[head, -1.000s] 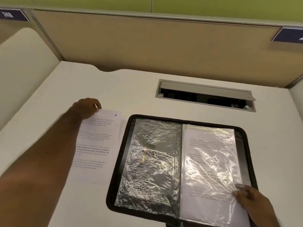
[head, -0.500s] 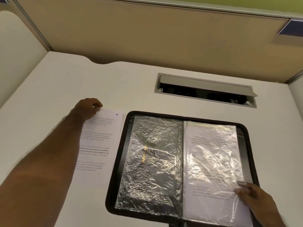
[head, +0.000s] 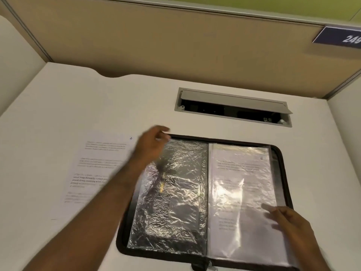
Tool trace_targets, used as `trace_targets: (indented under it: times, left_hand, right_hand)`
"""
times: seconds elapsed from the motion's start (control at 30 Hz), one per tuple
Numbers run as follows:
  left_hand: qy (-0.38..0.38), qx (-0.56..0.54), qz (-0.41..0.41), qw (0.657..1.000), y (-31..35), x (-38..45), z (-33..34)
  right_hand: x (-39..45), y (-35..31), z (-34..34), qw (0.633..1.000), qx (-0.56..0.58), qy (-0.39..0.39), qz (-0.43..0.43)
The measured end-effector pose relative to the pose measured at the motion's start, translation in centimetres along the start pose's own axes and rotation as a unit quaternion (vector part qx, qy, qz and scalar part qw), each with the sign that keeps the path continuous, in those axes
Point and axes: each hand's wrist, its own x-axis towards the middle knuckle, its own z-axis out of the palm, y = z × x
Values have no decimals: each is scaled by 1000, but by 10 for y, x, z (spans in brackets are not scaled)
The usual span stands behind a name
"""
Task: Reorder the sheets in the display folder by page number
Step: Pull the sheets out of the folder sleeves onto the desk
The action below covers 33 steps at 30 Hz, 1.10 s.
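Note:
A black zip display folder (head: 282, 173) lies open on the desk. Its left side shows an empty crinkled clear sleeve (head: 175, 202). The right sleeve holds a printed sheet (head: 240, 182) with a faint number at its top right. A loose sheet marked 4 (head: 97, 163) lies flat on the desk left of the folder. My left hand (head: 153, 143) hovers blurred over the folder's top left corner, fingers loosely curled, holding nothing. My right hand (head: 287, 220) rests with its fingers on the lower right of the right-hand sleeve.
A grey cable hatch (head: 232, 106) is set into the white desk (head: 78, 104) behind the folder, its lid tilted open. Beige partition walls (head: 175, 45) close the desk at the back and sides. A blue sign reading 249 (head: 340, 38) hangs at the top right.
My left hand has let go of sheet 4's top left corner and swung right to the folder's top left corner. Sheet 4 stays on the desk. My right hand keeps its place.

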Motion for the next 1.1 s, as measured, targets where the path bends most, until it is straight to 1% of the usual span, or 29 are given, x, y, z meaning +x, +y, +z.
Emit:
trace_targets:
  times: [0.03, 0.1, 0.13, 0.17, 0.2, 0.23, 0.27, 0.3, 0.33, 0.37, 0.4, 0.43, 0.47, 0.5, 0.53, 0.57, 0.6, 0.63, 0.77, 0.83, 0.87, 0.93, 0.97, 1.0, 1.07, 1.1]
  left_hand:
    - [-68, -23, -24, 997, 13, -20, 23]
    - [-194, -57, -60, 978, 36, -59, 60]
    - [-239, -63, -74, 966, 42, -73, 74]
    - [-265, -59, -86, 958, 47, -83, 86]
    - [-274, -50, -100, 955, 50, -89, 94]
    - [-260, -49, -113, 958, 53, -92, 99]
    - [-225, -55, -124, 965, 54, -92, 100]
    - [-176, -58, -130, 974, 53, -90, 98]
    - [-131, -51, -137, 981, 49, -87, 93]
    - [-95, -40, -140, 985, 43, -83, 86]
    - [-73, -32, -143, 986, 36, -80, 76]
    - [-59, -30, -150, 987, 27, -78, 65]
    - [-48, -31, -157, 986, 17, -76, 53]
    - [-39, -32, -165, 985, 8, -76, 42]
    - [-32, -36, -172, 984, 1, -76, 33]
    - [-31, -47, -176, 983, -4, -78, 26]
    - [-40, -71, -184, 980, -6, -80, 22]
    - [-58, -96, -193, 975, -6, -83, 21]
    - [-148, -112, -213, 959, -13, -94, 36]
    - [-192, -112, -225, 949, -14, -100, 53]
    - [-206, -102, -223, 947, -12, -104, 65]
    - [-219, -52, -211, 951, -11, -111, 90]
    - [-222, -29, -204, 953, -12, -114, 103]
    - [-221, -12, -201, 954, -14, -116, 114]
    - [-207, 5, -199, 958, -17, -121, 132]
    - [-198, 23, -189, 962, -17, -123, 138]
  right_hand:
    - [-4, -7, 7, 1000, 2, -18, -18]
    - [-14, -20, 28, 995, -1, -82, -50]
    - [-19, -25, 40, 991, -13, -107, -73]
    - [-25, -29, 53, 987, -35, -123, -101]
    - [-32, -33, 65, 981, -51, -138, -130]
    - [-39, -37, 75, 974, -59, -162, -150]
    - [-46, -42, 83, 966, -61, -194, -158]
    - [-51, -42, 87, 959, -60, -226, -162]
    - [-54, -38, 88, 956, -61, -237, -160]
    - [-55, -30, 87, 961, -63, -220, -154]
    - [-52, -19, 84, 970, -73, -181, -148]
    - [-47, -6, 79, 975, -114, -120, -145]
    - [-41, 9, 74, 970, -191, -62, -138]
    - [-34, 23, 68, 953, -281, -22, -113]
    - [-27, 36, 62, 932, -357, -1, -66]
    - [-22, 44, 57, 912, -409, 8, -15]
    - [-18, 50, 54, 900, -435, 10, 15]
    - [-16, 54, 53, 898, -440, 7, 27]
    - [-16, 70, 61, 926, -376, 1, 42]
    - [-15, 71, 63, 928, -370, 6, 43]
    - [-14, 70, 62, 923, -383, 9, 42]
    - [-15, 67, 59, 901, -433, 9, 28]
    - [-15, 67, 59, 896, -445, -3, 6]
    - [-15, 67, 59, 902, -431, -24, -26]
    - [-19, 67, 64, 927, -355, -82, -91]
    - [-22, 67, 66, 934, -322, -104, -114]
